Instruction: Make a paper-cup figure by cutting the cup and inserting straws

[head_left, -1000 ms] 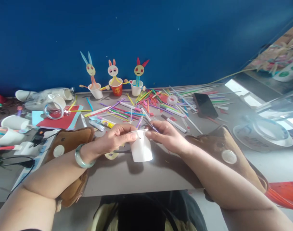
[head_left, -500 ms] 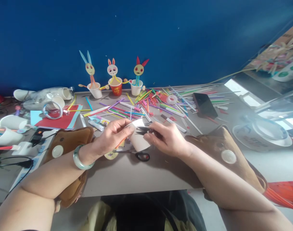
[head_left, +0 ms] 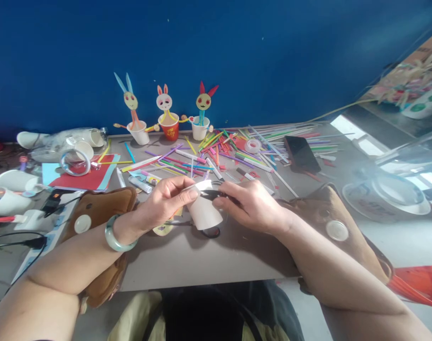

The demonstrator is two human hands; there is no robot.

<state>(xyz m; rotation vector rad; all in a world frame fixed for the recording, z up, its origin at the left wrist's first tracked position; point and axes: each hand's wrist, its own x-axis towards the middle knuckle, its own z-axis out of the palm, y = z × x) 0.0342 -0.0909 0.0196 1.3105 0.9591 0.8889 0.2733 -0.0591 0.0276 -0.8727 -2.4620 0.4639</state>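
A white paper cup (head_left: pixel 205 214) is pinched near its rim between the thumb and fingers of my left hand (head_left: pixel 173 196). It hangs tilted above the table. My right hand (head_left: pixel 247 201) is closed around black scissors (head_left: pixel 210 193), whose dark blades lie at the cup's upper side, just below the rim. Fingers cover most of the scissors' handles. Below the cup, on the table, lies a second pair of scissors (head_left: pixel 211 232) with a black handle, partly hidden by the cup. A yellowish paper disc (head_left: pixel 162 229) rests beside it, under my left hand.
Three rabbit-faced cup figures, one in a red cup (head_left: pixel 170 131), stand along the blue wall. Coloured sticks and markers (head_left: pixel 187 163) cover the table's back, with a phone (head_left: pixel 301 154) at right. Brown cushions (head_left: pixel 95 208) lie under both forearms; paper cups (head_left: pixel 17 181) are at left.
The scissors' blades, spread apart half a second ago, have come together at the cup. The cup sits slightly lower and covers more of the scissors on the table.
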